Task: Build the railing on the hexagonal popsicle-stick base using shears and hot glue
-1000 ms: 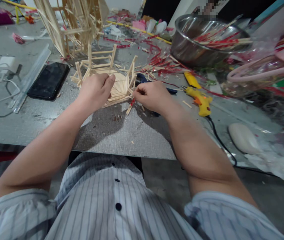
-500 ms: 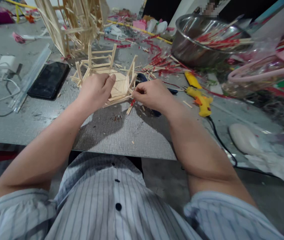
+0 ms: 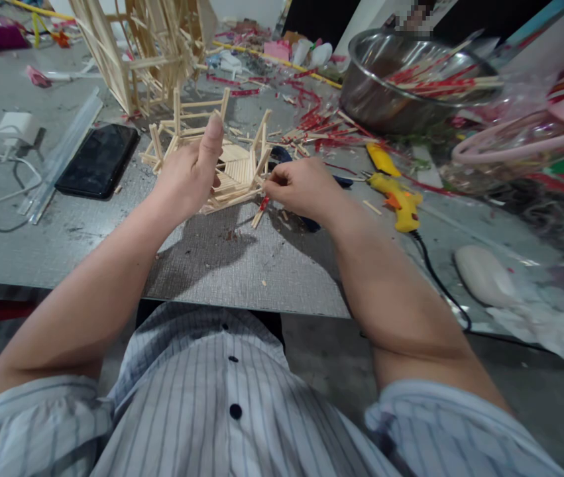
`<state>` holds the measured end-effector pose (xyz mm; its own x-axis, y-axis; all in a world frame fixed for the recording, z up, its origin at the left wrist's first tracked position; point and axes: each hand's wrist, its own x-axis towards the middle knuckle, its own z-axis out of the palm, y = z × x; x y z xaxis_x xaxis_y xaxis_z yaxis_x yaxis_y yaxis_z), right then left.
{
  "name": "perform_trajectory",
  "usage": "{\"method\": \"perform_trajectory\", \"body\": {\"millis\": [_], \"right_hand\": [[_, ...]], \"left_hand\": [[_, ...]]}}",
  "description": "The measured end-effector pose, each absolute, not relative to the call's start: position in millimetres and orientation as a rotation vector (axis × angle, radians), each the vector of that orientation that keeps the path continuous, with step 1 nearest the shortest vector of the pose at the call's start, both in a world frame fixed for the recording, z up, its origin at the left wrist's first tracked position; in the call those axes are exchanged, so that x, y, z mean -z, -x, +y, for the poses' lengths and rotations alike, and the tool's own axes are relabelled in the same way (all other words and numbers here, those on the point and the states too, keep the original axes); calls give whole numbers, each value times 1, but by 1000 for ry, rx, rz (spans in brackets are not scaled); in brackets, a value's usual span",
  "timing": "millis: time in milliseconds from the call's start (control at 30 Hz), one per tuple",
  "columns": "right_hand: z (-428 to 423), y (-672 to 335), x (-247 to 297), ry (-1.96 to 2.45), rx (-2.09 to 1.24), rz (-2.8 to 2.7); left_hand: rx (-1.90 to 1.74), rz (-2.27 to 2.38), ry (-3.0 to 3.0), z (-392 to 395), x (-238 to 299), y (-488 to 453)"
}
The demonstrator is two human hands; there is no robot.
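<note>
A small model of pale wooden sticks (image 3: pixel 234 169), with a slatted floor and upright posts, rests on the grey table (image 3: pixel 242 265). My left hand (image 3: pixel 189 172) cups its near left side from below, thumb raised straight up and off the slats. My right hand (image 3: pixel 301 189) is closed in a pinch at the model's right front corner, pressing a thin stick there. A red-tipped stick (image 3: pixel 259 212) lies on the table just under that corner.
A taller stick frame (image 3: pixel 137 46) stands behind. A black phone (image 3: pixel 97 159) lies left, a charger and cables (image 3: pixel 10 129) further left. A yellow glue gun (image 3: pixel 395 195) with black cord lies right, a steel bowl of sticks (image 3: pixel 405 73) behind it. White putty and tissue (image 3: pixel 505 291) at right.
My left thumb has lifted off the slatted floor and now points up; the model tilted slightly. My right hand has stayed pinched at the corner.
</note>
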<state>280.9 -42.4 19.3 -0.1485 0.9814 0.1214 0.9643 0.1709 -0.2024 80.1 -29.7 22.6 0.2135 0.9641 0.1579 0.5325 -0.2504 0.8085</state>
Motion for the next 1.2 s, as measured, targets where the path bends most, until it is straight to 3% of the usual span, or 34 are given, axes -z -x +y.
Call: {"method": "perform_trajectory", "body": {"millis": [1200], "right_hand": [[-40,-282,-16,1849,-88,-2215]], "left_hand": [[-818,1477,-1970,-33,-29,-82]]}}
